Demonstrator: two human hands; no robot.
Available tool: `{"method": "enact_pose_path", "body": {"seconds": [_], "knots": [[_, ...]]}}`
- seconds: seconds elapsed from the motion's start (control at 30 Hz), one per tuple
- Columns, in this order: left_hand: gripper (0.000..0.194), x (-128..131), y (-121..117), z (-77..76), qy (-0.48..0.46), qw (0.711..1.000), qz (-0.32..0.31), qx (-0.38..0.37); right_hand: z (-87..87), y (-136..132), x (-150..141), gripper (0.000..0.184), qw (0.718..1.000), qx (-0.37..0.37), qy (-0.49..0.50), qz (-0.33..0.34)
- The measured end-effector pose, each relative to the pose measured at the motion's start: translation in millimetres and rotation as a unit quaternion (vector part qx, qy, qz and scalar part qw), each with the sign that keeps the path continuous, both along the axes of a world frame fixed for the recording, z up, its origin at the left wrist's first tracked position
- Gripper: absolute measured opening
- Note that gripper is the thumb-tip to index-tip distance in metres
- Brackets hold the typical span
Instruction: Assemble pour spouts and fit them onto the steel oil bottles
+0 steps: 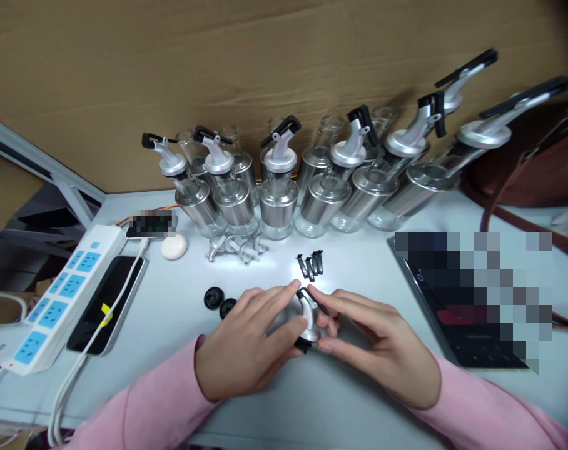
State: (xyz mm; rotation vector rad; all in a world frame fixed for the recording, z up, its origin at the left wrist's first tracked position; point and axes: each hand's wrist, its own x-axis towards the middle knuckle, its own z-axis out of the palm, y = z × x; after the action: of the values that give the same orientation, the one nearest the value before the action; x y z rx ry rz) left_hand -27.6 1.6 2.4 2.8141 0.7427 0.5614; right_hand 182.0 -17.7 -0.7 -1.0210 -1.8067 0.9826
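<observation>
Between my two hands is a silver pourer spout (308, 317) with a black lever cap at its top and a black stopper underneath. My left hand (256, 337) grips it from the left, thumb against the silver body. On the other side, my right hand (373, 337) pinches the spout with its index finger at the black lever. Just beyond the fingertips lie several small black lever pieces (311, 265). Black round stoppers (214, 298) rest to the left, one partly behind my left hand. Several loose silver spouts (239, 248) lie farther back.
Glass bottles with steel sleeves (278, 203) stand in rows at the back, many topped with spouts. On the left are a power strip (63, 294), a phone (108, 306) with cables and a white round object (174, 247). A dark tablet (453, 300) and a brown bag (513, 165) occupy the right.
</observation>
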Motion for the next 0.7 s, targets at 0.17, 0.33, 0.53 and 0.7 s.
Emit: {"method": "enact_pose_path", "body": {"seconds": [0.17, 0.33, 0.53, 0.7], "knots": [[0.023, -0.4, 0.4, -0.2, -0.003, 1.000, -0.007, 0.006, 0.6, 0.1, 0.4, 0.050, 1.000, 0.000, -0.005, 0.007], [0.023, 0.4, 0.3, 0.8, -0.015, 1.000, 0.000, -0.008, -1.0, -1.1, 0.1, 0.055, 1.000, 0.007, -0.007, 0.012], [0.025, -0.9, 0.8, 1.6, -0.032, 0.999, 0.005, -0.013, -2.0, -3.6, -0.6, 0.047, 0.997, 0.063, -0.021, -0.038], [0.026, -0.6, 0.4, 1.4, -0.031, 0.999, 0.007, -0.005, -2.9, -3.3, -0.4, 0.045, 0.995, 0.084, -0.037, -0.040]]}}
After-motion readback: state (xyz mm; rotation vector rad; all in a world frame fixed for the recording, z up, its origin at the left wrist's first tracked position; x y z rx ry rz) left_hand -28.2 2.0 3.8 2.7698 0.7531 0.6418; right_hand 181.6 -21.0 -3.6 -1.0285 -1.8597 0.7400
